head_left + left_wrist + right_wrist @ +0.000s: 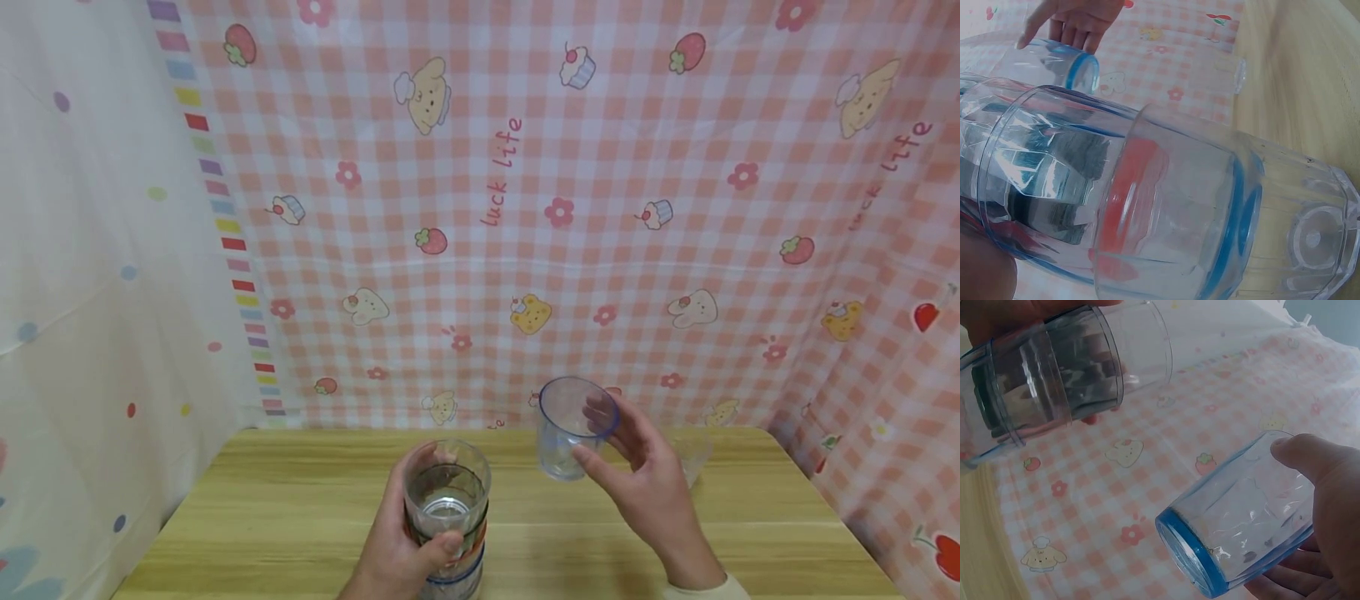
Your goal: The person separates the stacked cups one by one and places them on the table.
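Observation:
My left hand (401, 533) grips a stack of nested clear cups (448, 502), fingers round the far side and thumb across the near side. The top cup's mouth faces up; red and blue bands show lower in the stack (1172, 206) in the left wrist view. To the right, and apart from the stack, my right hand (651, 492) holds a single clear cup (564, 442) between thumb and fingers. That cup has a bluish rim, and in the right wrist view its thick blue base (1194, 553) points down and left.
Behind my right hand, partly hidden, another clear object (696, 454) stands on the wooden table (285, 508). A pink checked cloth (495, 283) hangs along the back and right side, and a white dotted cloth (112, 275) hangs at the left.

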A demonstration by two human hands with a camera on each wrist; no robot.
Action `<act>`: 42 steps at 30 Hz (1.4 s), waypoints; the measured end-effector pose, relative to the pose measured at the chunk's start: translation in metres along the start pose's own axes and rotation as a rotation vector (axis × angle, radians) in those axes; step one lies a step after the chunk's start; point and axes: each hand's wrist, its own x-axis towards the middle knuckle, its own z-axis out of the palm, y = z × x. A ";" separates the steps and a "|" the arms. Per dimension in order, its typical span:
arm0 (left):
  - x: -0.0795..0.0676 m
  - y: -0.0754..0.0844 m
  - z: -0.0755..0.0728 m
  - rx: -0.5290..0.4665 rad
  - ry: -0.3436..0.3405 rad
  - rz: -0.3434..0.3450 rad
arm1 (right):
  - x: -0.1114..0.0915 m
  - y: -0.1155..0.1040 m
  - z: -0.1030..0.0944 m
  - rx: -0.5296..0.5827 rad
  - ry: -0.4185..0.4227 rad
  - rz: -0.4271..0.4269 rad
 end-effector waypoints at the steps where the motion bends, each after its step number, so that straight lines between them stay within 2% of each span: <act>1: 0.000 0.000 0.000 0.001 0.002 -0.002 | 0.000 0.001 -0.001 -0.003 0.004 0.008; 12: -0.001 -0.004 0.000 -0.009 0.013 -0.003 | -0.001 0.013 -0.009 -0.019 0.003 0.093; 23: -0.001 -0.002 0.001 0.004 0.015 0.002 | -0.005 0.028 -0.010 -0.048 0.012 0.274; 34: -0.002 -0.003 -0.002 0.015 0.017 -0.044 | -0.010 0.050 -0.010 -0.068 -0.014 0.404; 42: -0.003 -0.006 -0.003 0.021 0.015 -0.056 | -0.014 0.066 -0.009 -0.131 -0.015 0.440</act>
